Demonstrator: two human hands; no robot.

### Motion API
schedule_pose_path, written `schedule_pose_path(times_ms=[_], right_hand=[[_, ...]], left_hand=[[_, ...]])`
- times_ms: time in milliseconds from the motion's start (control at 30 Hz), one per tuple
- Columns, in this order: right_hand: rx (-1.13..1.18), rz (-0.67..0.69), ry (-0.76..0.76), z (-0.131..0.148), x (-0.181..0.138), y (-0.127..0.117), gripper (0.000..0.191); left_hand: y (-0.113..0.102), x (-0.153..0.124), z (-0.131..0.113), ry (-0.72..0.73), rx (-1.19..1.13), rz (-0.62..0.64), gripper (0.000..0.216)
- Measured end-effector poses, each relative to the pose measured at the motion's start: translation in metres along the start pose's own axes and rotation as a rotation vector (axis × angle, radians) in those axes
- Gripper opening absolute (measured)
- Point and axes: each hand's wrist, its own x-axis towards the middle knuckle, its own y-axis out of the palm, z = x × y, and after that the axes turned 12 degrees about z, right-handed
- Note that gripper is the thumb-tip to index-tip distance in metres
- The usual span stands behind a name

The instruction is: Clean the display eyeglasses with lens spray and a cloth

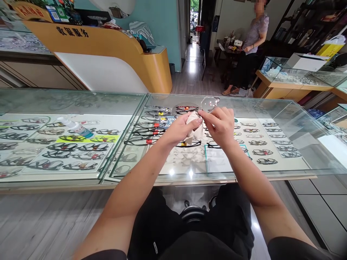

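Note:
Above the glass counter, my left hand (179, 128) is closed on a crumpled whitish cloth (195, 134). The cloth is folded about one side of a pair of eyeglasses, hiding that part. One clear round lens of the eyeglasses (209, 104) shows beyond my fingers. My right hand (221, 124) pinches the eyeglasses close beside the cloth, its thumb and index finger near my left fingertips. Behind and below both hands lie several dark-framed glasses (145, 130) with coloured tags, seen on or through the glass.
A clear spray bottle (77, 128) with blue liquid lies on the left glass case. The glass counter (189, 177) holds rows of glasses. A wooden cashier desk (157, 68) stands beyond it. A person (255, 36) stands at the back right by a table.

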Motion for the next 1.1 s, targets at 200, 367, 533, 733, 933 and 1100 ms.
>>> schedule_pose_path(times_ms=[200,367,533,733,933,1100], right_hand=[[-0.054,0.044,0.031,0.001,-0.002,0.0,0.03],[-0.053,-0.006,0.098,-0.003,0.0,-0.008,0.028],[-0.019,-0.146,0.303,-0.014,0.004,-0.019,0.029],[0.34,-0.266,0.401,-0.017,0.007,-0.032,0.032],[0.983,0.045,0.514,-0.01,0.009,-0.032,0.032],[1.162,0.252,0.614,0.004,0.008,-0.025,0.038]], left_hand=[[0.002,0.005,0.005,0.023,-0.016,-0.072,0.069],[-0.008,0.003,0.004,-0.021,-0.194,0.001,0.065],[-0.021,0.002,0.0,-0.001,-0.328,-0.139,0.052],[-0.026,0.006,-0.001,0.148,-0.337,-0.294,0.038],[-0.026,0.007,0.006,0.154,-0.215,-0.257,0.042],[-0.019,0.007,0.011,0.174,-0.147,-0.16,0.054]])
